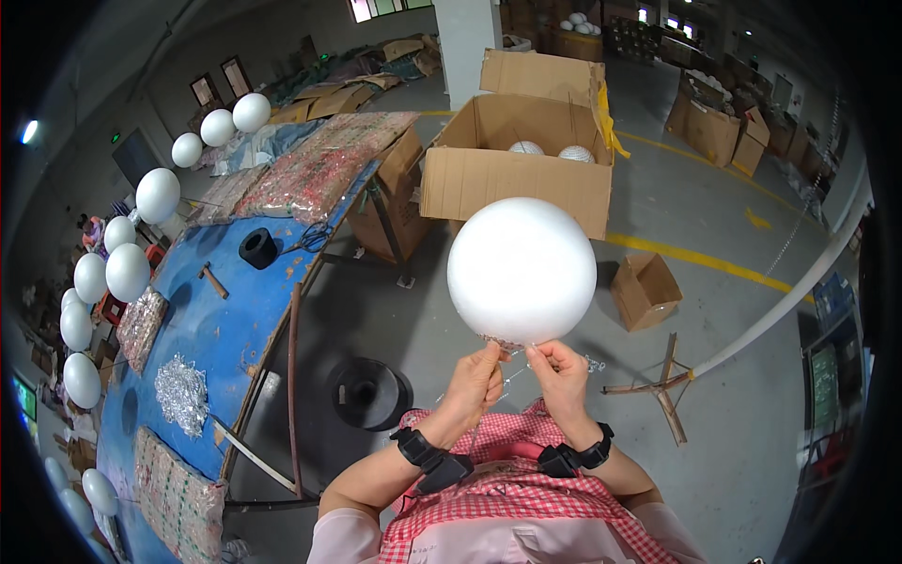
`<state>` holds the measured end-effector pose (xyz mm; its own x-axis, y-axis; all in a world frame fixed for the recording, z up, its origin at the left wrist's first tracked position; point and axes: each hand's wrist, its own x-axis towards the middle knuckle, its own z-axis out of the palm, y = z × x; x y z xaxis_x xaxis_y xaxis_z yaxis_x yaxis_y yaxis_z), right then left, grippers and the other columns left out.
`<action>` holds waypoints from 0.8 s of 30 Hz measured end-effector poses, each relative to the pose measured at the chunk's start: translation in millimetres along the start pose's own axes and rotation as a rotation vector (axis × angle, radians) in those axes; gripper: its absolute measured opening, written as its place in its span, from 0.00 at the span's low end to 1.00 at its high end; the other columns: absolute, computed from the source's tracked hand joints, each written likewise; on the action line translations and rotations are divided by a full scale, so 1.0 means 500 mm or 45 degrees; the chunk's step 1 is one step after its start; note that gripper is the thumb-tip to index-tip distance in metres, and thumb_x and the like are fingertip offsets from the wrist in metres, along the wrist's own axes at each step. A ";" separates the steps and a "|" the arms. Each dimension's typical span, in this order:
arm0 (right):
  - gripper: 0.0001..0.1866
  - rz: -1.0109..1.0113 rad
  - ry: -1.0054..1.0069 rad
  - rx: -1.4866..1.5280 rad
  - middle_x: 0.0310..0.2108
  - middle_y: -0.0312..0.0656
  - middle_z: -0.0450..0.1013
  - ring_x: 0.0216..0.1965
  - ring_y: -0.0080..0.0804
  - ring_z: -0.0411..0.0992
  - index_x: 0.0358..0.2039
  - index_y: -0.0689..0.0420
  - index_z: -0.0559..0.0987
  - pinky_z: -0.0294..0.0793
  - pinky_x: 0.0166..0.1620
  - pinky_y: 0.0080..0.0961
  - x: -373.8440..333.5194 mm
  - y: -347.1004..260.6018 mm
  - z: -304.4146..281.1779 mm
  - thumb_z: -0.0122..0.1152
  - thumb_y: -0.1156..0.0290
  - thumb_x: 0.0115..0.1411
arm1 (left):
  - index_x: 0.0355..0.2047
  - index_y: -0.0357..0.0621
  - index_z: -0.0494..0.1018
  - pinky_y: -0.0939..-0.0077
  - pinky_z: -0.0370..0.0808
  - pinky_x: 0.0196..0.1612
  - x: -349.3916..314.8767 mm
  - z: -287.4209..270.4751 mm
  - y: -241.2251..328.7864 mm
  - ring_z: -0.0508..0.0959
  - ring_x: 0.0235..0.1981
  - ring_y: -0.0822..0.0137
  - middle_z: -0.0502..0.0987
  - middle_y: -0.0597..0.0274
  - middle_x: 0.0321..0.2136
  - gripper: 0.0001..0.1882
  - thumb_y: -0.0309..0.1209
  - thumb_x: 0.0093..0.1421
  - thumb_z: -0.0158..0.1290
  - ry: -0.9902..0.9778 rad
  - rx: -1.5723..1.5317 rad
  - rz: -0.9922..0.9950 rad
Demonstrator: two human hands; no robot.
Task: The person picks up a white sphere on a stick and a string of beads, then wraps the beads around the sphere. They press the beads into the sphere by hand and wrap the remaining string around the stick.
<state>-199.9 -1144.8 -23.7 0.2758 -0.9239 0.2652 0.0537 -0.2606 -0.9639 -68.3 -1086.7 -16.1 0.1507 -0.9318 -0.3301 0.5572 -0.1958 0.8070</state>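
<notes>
A large white ball [522, 271], smooth like foam, is in front of my chest. A thin, shiny sequin strand [490, 342] lies against its lower edge. My left hand [474, 383] pinches the strand just below the ball, thumb and fingertips together. My right hand [562, 378] is also closed, its fingertips pinched at the ball's underside beside the left; the strand runs between the hands, and a loose bit shows past the right one. What exactly lies in the right fingertips is too small to make out.
On the left, a blue table [211, 310] bears a hammer [214, 281], a black roll [258, 248], a silvery sequin heap [181, 395] and wrapped bundles. Several white balls [128, 273] stand along its far side. Ahead is an open carton [517, 179]; a black spool [366, 393] lies on the floor.
</notes>
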 end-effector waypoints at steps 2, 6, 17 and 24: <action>0.07 -0.009 0.000 -0.027 0.15 0.26 0.64 0.19 0.09 0.57 0.24 0.64 0.76 0.55 0.20 0.13 -0.001 -0.008 0.001 0.60 0.75 0.57 | 0.28 0.45 0.65 0.85 0.48 0.11 0.002 0.004 -0.002 0.53 0.09 0.81 0.55 0.76 0.10 0.21 0.51 0.63 0.45 0.106 0.021 0.002; 0.08 -0.011 -0.007 -0.062 0.14 0.27 0.64 0.18 0.10 0.57 0.23 0.64 0.75 0.55 0.20 0.14 0.002 -0.011 0.002 0.61 0.75 0.56 | 0.27 0.45 0.65 0.85 0.49 0.09 0.012 -0.002 -0.008 0.53 0.07 0.80 0.57 0.75 0.09 0.16 0.44 0.63 0.50 0.116 0.006 0.062; 0.10 -0.045 0.050 -0.135 0.11 0.34 0.66 0.15 0.12 0.59 0.20 0.64 0.75 0.58 0.17 0.17 0.003 0.019 0.026 0.63 0.73 0.54 | 0.25 0.46 0.64 0.85 0.48 0.10 0.017 -0.018 -0.008 0.52 0.07 0.81 0.55 0.76 0.08 0.17 0.45 0.64 0.47 0.061 -0.161 -0.010; 0.13 -0.038 0.044 -0.228 0.09 0.36 0.64 0.13 0.13 0.58 0.19 0.64 0.75 0.56 0.16 0.19 0.011 0.033 0.038 0.65 0.69 0.54 | 0.25 0.44 0.65 0.85 0.48 0.10 0.009 -0.004 0.003 0.54 0.07 0.81 0.58 0.74 0.09 0.20 0.47 0.64 0.46 0.183 -0.049 0.067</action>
<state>-179.3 -1149.1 -38.6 0.2430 -0.9233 0.2974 -0.1110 -0.3311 -0.9371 -65.3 -1090.8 -17.4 0.2939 -0.8867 -0.3569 0.5762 -0.1335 0.8063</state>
